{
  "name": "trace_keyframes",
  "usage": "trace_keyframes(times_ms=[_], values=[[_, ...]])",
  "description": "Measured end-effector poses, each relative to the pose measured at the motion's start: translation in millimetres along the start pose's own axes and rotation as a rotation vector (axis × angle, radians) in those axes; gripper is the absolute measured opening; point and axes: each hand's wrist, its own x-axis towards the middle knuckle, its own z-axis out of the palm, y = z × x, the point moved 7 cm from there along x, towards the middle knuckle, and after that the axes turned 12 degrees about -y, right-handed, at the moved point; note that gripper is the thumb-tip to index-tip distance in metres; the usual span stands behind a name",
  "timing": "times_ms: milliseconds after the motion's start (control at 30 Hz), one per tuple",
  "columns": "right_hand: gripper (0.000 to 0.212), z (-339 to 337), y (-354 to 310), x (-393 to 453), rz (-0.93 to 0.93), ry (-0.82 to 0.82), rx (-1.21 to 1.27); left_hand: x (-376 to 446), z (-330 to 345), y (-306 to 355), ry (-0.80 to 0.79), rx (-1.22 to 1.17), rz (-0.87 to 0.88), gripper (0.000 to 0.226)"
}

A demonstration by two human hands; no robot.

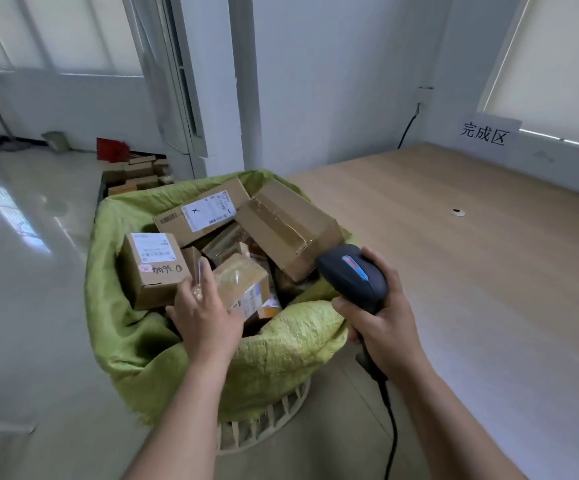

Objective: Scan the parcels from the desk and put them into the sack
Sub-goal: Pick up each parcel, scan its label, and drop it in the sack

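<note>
1. The green sack [281, 344] lines a white basket [270, 417] on the floor beside the wooden surface [471, 254], and it is full of cardboard parcels.
2. The left hand [205, 313] reaches into the sack, its grip apart, fingers fairly straight and resting on a taped parcel [243, 282], next to a small box [153, 268] with a label.
3. The right hand [381, 317] has its grip clamped on the handle of a dark scanner [354, 271], held over the sack's rim, cable hanging down.
</note>
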Motion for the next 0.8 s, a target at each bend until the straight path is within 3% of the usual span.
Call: trace_keyframes(times_ms=[167,433,800], values=[[0.072,4,4,6,0.014,0.008,0.024,6,-2,-14,0.018,-0.071,-0.085,0.083],[0.068,-40,-2,-27,0.069,0.128,-0.023,-12,47,70,-0.179,-0.307,0.264,0.085],[0.068,-175,-30,-168,0.137,0.38,-0.068,-135,125,220,-0.459,-0.306,0.546,0.085]])
